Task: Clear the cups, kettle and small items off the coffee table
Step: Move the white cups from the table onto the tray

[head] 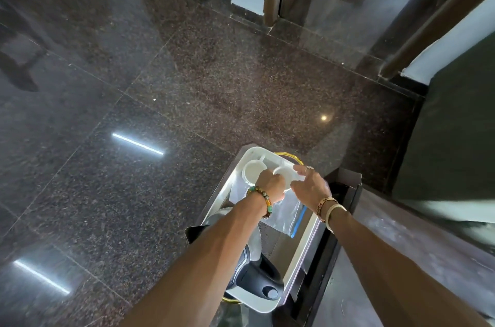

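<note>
- A person is looking down at their own two bare forearms, which are reaching forward over a white tray point(308, 243).
- The tray is long with rounded corners and a thin yellow handle point(290, 156) showing at its far end. It is sitting on a low dark stand point(345, 192), above a dark polished stone floor point(134, 85) that is reflecting strip lights.
- Two white cups are standing side by side at the far end of the tray. The left cup point(251, 170) is sitting free, its handle pointing away from the viewer.
- The left hand point(269, 187), wearing a bead bracelet at the wrist, is curling its fingers around the near left side of the right cup point(285, 175); it seems to be gripping the rim, though the fingertips are hidden.
- The right hand point(310, 187), wearing a ring and gold and white bangles, is reaching to the right side of the same cup with fingers loosely spread. Whether it is touching or holding the cup cannot be told.
- A clear plastic bag with a blue strip point(290, 215) is lying flat in the middle of the tray, just below both hands.
- A kettle point(254, 262), silver with a black handle and lid button, is standing at the near end of the tray, partly hidden under the left forearm.
- A grey ledge point(401, 241) is running along the right, beside the stand.
</note>
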Tool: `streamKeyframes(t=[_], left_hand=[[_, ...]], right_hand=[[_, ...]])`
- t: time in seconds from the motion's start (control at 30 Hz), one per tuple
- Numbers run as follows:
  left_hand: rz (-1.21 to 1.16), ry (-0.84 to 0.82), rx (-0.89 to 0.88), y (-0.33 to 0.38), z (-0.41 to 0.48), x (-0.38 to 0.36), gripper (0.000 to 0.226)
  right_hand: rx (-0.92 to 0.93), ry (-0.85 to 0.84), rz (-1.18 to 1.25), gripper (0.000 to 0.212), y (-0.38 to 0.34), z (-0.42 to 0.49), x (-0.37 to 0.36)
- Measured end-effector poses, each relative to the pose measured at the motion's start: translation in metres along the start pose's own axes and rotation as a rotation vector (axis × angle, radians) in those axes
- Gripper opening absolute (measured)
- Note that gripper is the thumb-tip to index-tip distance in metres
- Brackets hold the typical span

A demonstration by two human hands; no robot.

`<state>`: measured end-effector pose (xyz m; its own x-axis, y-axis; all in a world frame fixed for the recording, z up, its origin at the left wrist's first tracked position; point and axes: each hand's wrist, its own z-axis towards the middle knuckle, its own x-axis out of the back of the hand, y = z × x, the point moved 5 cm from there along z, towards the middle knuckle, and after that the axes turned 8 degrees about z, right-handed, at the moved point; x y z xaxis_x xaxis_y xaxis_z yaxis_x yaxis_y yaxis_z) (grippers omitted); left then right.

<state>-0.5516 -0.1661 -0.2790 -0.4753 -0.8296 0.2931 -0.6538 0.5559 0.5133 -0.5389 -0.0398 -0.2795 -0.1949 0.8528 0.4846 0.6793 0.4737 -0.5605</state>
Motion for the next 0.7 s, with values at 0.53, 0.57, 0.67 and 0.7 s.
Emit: streamKeyframes(t=[0.53, 0.57, 0.67, 0.7], left_hand=[[-0.021, -0.117, -0.213, 0.082, -0.111, 0.006, 0.009], [0.008, -0.119, -0.239, 0.089, -0.120, -0.003, 0.012], [0.100, -0.142, -0.337, 0.112, -0.148, -0.034, 0.023], [0.114, -0.158, -0.363, 0.119, -0.158, -0.045, 0.023]], right_hand=[[0.078, 0.343, 0.213, 0.043, -0.001, -0.138, 0.103], [0.081, 0.382, 0.226, 0.042, 0.005, -0.149, 0.112], [0.074, 0.468, 0.266, 0.041, 0.027, -0.185, 0.141], [0.069, 0.489, 0.278, 0.039, 0.035, -0.195, 0.150]])
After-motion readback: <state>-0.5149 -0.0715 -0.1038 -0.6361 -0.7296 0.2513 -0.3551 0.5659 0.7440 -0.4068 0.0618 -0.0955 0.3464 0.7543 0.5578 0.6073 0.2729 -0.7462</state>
